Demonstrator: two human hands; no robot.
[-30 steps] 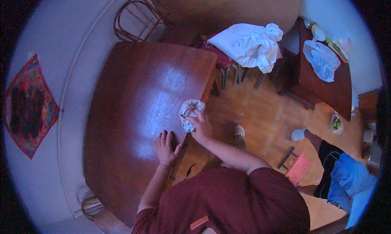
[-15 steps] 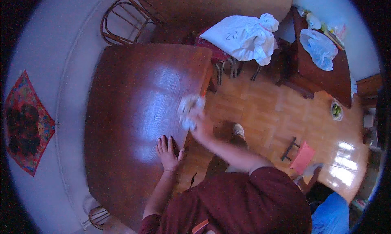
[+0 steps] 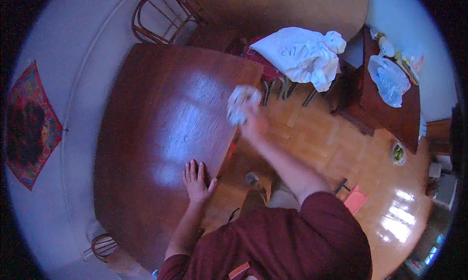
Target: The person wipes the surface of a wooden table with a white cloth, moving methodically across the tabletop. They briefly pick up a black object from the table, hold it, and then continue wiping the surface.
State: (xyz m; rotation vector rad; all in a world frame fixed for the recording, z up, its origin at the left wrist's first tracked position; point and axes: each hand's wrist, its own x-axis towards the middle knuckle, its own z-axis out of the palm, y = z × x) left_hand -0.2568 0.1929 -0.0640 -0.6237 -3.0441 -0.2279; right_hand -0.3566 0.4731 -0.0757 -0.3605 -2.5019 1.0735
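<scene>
A dark brown wooden table (image 3: 131,133) stretches along my left, its top glossy with a pale sheen. My left hand (image 3: 197,183) lies flat on it near the right edge, fingers spread and holding nothing. Farther away, my right hand (image 3: 254,121) grips a crumpled white cloth (image 3: 239,104) at the table's far right edge. Motion blurs that hand and the cloth, and the cloth covers part of the tabletop.
A stuffed white sack (image 3: 297,53) rests on a seat beyond the table. Rattan chairs (image 3: 146,16) stand at its ends. A side table (image 3: 385,116) at right bears a plastic bag (image 3: 388,80). On the floor are a green-filled bag (image 3: 398,153) and a pink object (image 3: 355,200).
My right hand has moved the cloth farther away along the table's right edge. My left hand stays flat on the tabletop. The view has turned and shifted slightly.
</scene>
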